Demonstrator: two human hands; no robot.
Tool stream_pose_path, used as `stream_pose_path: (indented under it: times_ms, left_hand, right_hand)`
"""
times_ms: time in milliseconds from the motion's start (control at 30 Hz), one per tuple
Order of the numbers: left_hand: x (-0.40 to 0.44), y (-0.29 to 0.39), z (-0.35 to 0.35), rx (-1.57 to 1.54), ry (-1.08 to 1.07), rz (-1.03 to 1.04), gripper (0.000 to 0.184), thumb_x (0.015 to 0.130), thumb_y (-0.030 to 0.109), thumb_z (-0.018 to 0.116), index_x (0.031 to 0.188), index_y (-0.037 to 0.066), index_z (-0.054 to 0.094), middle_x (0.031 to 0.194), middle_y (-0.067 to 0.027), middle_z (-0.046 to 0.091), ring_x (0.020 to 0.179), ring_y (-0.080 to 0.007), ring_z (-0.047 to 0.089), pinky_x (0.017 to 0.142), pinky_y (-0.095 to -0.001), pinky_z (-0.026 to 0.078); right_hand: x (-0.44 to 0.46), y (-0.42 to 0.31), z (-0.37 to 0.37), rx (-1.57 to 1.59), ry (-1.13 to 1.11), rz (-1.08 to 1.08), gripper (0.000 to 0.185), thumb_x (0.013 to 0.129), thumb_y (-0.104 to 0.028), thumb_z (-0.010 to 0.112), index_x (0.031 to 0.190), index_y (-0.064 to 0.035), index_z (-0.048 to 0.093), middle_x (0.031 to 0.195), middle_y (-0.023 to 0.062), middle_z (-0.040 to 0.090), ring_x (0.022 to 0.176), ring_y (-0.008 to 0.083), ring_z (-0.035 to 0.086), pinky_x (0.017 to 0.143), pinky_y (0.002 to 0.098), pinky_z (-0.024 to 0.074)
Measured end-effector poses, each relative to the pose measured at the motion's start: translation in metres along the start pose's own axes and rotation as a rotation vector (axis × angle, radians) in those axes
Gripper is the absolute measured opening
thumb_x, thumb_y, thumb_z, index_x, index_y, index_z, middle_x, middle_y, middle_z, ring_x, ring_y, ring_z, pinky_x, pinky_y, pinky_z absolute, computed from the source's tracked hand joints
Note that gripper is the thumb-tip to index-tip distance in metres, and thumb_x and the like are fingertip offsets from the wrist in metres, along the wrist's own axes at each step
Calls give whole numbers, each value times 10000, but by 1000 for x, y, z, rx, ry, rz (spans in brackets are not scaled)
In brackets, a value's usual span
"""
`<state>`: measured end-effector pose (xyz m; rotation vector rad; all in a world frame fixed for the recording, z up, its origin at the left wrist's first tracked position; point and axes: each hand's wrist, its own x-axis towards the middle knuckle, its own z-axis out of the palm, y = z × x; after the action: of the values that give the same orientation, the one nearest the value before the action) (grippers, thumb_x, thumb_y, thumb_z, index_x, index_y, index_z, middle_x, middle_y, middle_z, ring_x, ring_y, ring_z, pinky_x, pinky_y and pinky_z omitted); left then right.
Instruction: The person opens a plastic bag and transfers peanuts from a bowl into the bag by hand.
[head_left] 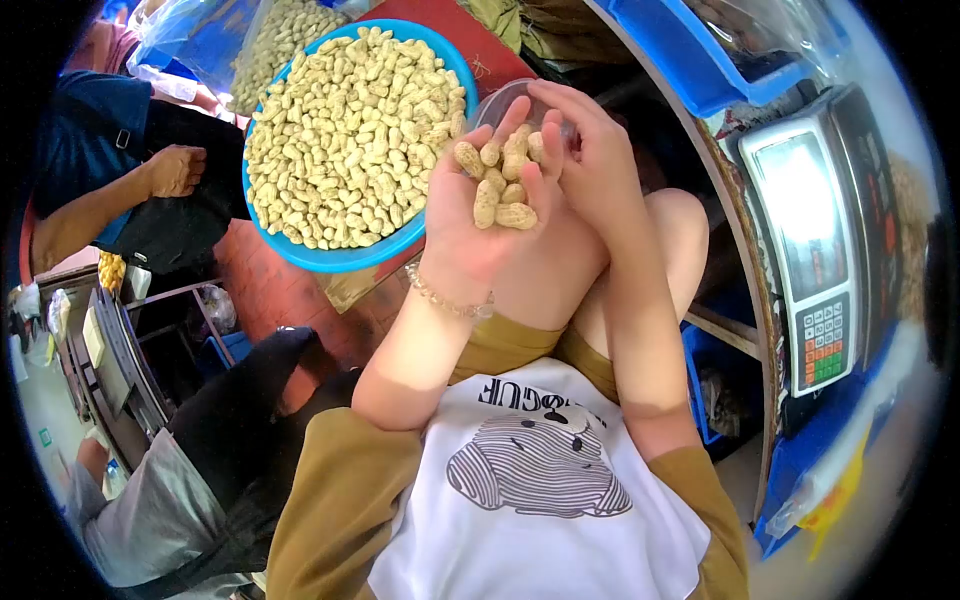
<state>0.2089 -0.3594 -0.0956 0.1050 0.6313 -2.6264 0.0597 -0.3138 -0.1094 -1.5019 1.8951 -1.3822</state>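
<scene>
My left hand [480,210] is palm up with its fingers curled round several peanuts [515,215] in their shells. A beaded bracelet [440,298] circles that wrist. Close on the right, my right hand [595,150] has its fingers bent round the edge of a clear plastic container [497,103], which is partly hidden behind the fingers of both hands. A large blue basin [345,262] full of peanuts in their shells stands just left of my hands.
A digital scale [845,300] stands on the right beside a blue tray [690,60]. Another person's fist [178,171] is at the left, beyond the basin. A plastic bag of peanuts [285,40] lies behind the basin. Further down on the left, someone in grey clothing [165,500] sits.
</scene>
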Motion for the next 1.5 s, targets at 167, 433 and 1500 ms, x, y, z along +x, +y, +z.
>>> stream_pose_path:
  times_ms: [167, 433, 1500]
  left_hand:
    - [7, 4, -12, -59, 136, 165, 393, 1013, 248, 370, 1287, 3, 507, 1274, -190, 549, 1134, -319, 581, 869, -397, 582]
    - [18, 9, -14, -9, 170, 304, 457, 1027, 227, 326, 1377, -65, 351, 1423, -230, 389, 1354, -386, 354, 1172, -509, 281]
    - [-70, 118, -20, 2673, 558, 1246, 505, 864, 130, 631, 1331, 8, 485, 1389, -192, 448, 1284, -348, 442, 1080, -419, 368]
  right_hand:
    - [2, 3, 0, 5, 6, -110, 447, 786, 18, 510, 1204, -55, 648, 1292, 144, 606, 1099, 331, 624, 881, 364, 525]
    - [2, 5, 1, -2, 51, -141, 376, 788, 3, 509, 1125, -30, 674, 1189, 174, 645, 1059, 356, 630, 901, 401, 513]
    - [4, -2, 7, -67, 71, -55, 299, 813, 66, 512, 1021, -14, 711, 1050, 135, 687, 885, 234, 684, 733, 282, 516]
